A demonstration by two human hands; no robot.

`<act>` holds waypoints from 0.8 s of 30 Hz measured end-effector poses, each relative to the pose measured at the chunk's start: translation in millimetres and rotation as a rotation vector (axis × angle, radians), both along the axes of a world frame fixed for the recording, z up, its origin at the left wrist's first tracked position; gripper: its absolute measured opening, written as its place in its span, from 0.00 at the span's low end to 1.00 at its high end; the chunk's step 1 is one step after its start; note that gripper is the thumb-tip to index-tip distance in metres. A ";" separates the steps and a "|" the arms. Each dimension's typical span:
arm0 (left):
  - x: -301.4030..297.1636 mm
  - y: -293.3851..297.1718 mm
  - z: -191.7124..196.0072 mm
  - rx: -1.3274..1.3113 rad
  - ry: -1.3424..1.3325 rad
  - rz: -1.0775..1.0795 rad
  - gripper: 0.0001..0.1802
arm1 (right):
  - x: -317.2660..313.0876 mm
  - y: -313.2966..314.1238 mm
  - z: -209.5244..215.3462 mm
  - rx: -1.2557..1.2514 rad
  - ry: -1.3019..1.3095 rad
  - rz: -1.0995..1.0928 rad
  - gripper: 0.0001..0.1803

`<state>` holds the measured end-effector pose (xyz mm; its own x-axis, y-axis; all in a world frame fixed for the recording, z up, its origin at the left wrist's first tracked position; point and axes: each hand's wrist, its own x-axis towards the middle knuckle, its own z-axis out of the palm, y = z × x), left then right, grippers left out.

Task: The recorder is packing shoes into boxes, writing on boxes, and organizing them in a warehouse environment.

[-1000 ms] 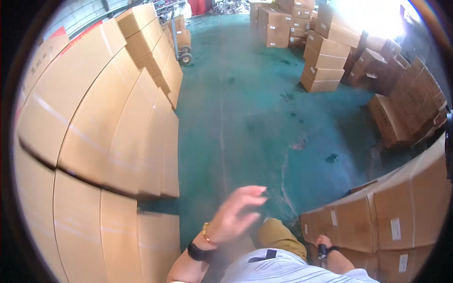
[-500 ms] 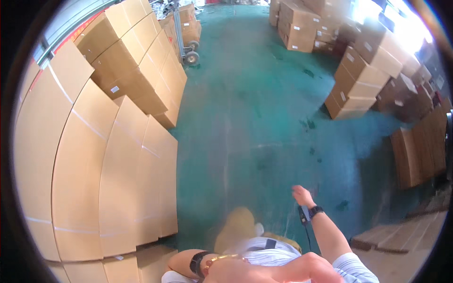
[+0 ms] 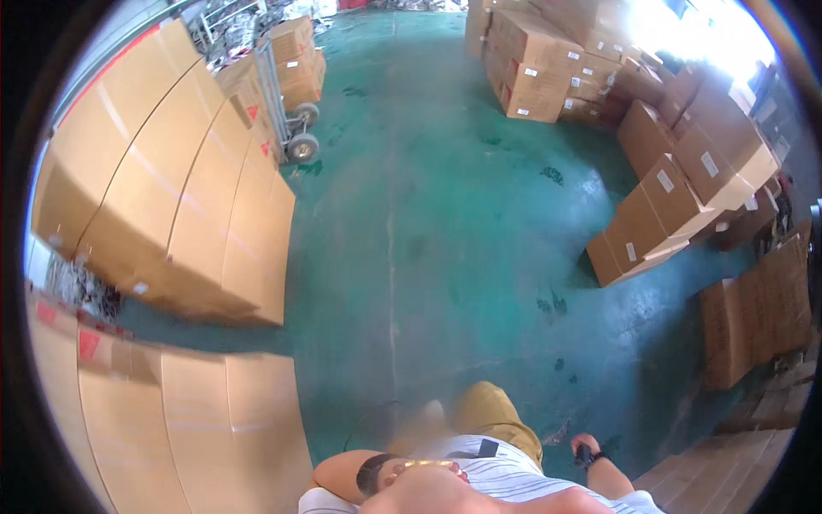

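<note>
1. Green floor [image 3: 428,214] fills the centre.
2. Box stacks [image 3: 188,206] stand left and upper right.
3. Hand truck [image 3: 287,103] waits upper left.
4. Left hand [image 3: 419,480], bottom centre, blurred; grip unclear.
5. Right hand [image 3: 586,447], lower right, empty, loosely curled.
6. Nothing carried; boxes stand apart, untouched.

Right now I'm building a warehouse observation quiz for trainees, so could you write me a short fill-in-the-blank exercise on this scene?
1. The painted floor is ____ in colour.
2. The stacked boxes on the person's left are made of ____.
3. The hand truck leaning by the left stack rolls on two ____.
4. The right hand hangs low with a dark band on its ____.

Missing words: green; cardboard; wheels; wrist
</note>
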<state>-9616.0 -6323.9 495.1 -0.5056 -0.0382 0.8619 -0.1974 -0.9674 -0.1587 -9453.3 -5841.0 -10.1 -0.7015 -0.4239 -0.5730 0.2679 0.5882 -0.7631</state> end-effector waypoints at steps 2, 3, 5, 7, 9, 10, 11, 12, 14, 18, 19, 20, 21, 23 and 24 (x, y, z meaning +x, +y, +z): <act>-71.4 -7.0 -2.3 0.007 -0.066 -0.054 0.46 | 19.9 33.1 -4.7 -0.268 -0.450 -0.809 0.13; -110.1 -8.2 -5.2 -0.040 -0.075 -0.038 0.46 | 2.4 11.1 8.1 -0.548 -0.696 -1.193 0.15; -204.0 -11.7 -5.4 -0.153 0.022 -0.083 0.46 | -54.9 -5.1 -3.2 -0.363 -0.676 -1.231 0.16; -283.8 -30.8 -8.3 -0.044 -0.006 -0.119 0.45 | -84.2 75.1 -32.4 -0.250 -0.805 -1.333 0.22; -369.1 -35.3 -8.5 -0.002 -0.017 -0.141 0.45 | -196.7 91.9 -59.6 0.021 -0.714 -0.770 0.20; -407.1 -39.2 -0.5 0.009 0.002 -0.090 0.45 | -279.3 86.0 -70.2 0.522 -0.382 -0.234 0.15; -438.3 -28.3 3.0 -0.059 0.018 0.011 0.45 | -404.1 25.3 -84.2 0.385 -0.183 -0.274 0.12; -466.8 -16.9 4.1 -0.121 0.015 0.032 0.45 | -514.0 -41.1 -72.2 0.686 0.105 0.077 0.12; -533.0 -28.4 11.1 -0.094 0.055 0.056 0.45 | -718.2 -151.7 -9.9 0.614 0.454 0.066 0.17; -653.3 -65.6 17.4 -0.030 -0.002 0.163 0.46 | -984.1 -359.8 159.4 0.032 0.416 -0.244 0.14; -690.1 -76.7 14.2 -0.042 0.004 0.123 0.45 | -1032.9 -382.4 179.6 0.025 0.447 -0.169 0.13; -726.0 -89.0 10.4 -0.065 0.010 0.087 0.45 | -1073.7 -402.2 177.6 0.027 0.459 -0.159 0.13; -762.8 -98.7 5.6 -0.062 0.019 0.096 0.45 | -1114.1 -420.3 175.1 -0.074 0.435 -0.094 0.12; -842.2 -111.9 4.4 -0.031 0.030 0.028 0.44 | -1198.5 -385.9 119.3 -0.251 0.561 -0.098 0.12; -887.1 -112.5 10.5 0.004 0.091 -0.004 0.43 | -1226.0 -333.5 72.0 -0.314 0.707 -0.153 0.13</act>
